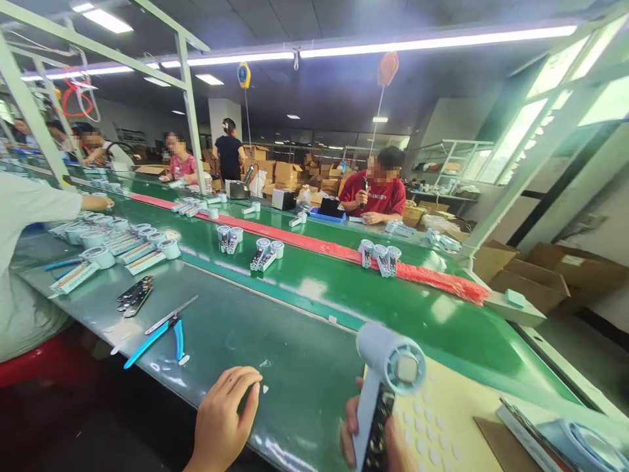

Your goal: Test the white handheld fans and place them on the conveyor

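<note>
Lower right of frame: right hand [373,438] grips handheld fan [386,387] by its handle, head up. Likely light, rigid plastic; handle is the safe hold. Left hand [226,419] loose on surface [275,341], empty. Blue pliers [157,337] farther left.

A pale matt plastic fan [388,377], its open handle showing a dark circuit board, is gripped in the right hand [373,439]. Under the left hand [223,419] a grey-green bench [275,347] is seen, smooth and glossy with glare. Left of that hand, pliers [157,334] with shiny blue plastic grips are laid beside bare metal tweezers [171,313]. Beyond both hands the green belt [344,288] is sheened, and brown cardboard boxes [535,275] are stacked, dull and papery, at far right.
</note>
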### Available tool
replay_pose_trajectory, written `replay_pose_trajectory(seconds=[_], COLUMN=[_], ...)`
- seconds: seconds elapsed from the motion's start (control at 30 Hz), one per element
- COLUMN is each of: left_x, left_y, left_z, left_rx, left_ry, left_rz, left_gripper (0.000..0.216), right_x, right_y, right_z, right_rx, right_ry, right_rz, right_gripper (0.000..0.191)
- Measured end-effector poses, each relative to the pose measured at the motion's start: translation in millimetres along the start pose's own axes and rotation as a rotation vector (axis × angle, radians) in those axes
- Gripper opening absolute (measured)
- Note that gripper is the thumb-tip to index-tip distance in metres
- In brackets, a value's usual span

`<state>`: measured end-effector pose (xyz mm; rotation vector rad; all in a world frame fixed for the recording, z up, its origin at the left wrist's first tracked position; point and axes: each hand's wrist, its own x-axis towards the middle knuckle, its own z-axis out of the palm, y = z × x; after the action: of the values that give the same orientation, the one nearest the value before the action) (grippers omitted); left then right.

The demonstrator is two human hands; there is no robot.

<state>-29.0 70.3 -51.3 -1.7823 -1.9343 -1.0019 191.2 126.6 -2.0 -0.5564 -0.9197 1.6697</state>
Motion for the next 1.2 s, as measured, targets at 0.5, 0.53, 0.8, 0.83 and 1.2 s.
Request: replay_pose_trajectory(seconds=[0.5, 0.53, 0.8, 0.83, 1.2], left_x=[6.2, 5.9, 7.3, 7.9, 12.2], left_y=[-1.6, -1.9, -0.4, -0.1, 0.9], left_z=[3.4, 3.6, 3.0, 2.4, 0.1], left_rx=[-0.021, -0.019, -0.025, -0.027, -0.035], left_ry=[-0.019, -0.021, -0.058, -0.065, -0.106], left_rz=[-0.006, -0.006, -0.015, -0.017, -0.125], left_gripper=[0.017, 0.017, 0.016, 0.016, 0.026], right_x=[-3.0, -2.8, -0.3, 0.6, 38.6], right_y=[0.4, 0.8, -6.7, -8.1, -31.5], right_z=[-2.2, -2.3, -0.8, -0.8, -7.8], right_rx=[0.045, 0.056, 0.019, 0.037, -0.110], right_ry=[0.027, 0.016, 0.023, 0.015, 0.100], right_rz=[0.102, 0.105, 0.105, 0.100, 0.062], right_gripper=[0.031, 0.031, 0.036, 0.039, 0.030])
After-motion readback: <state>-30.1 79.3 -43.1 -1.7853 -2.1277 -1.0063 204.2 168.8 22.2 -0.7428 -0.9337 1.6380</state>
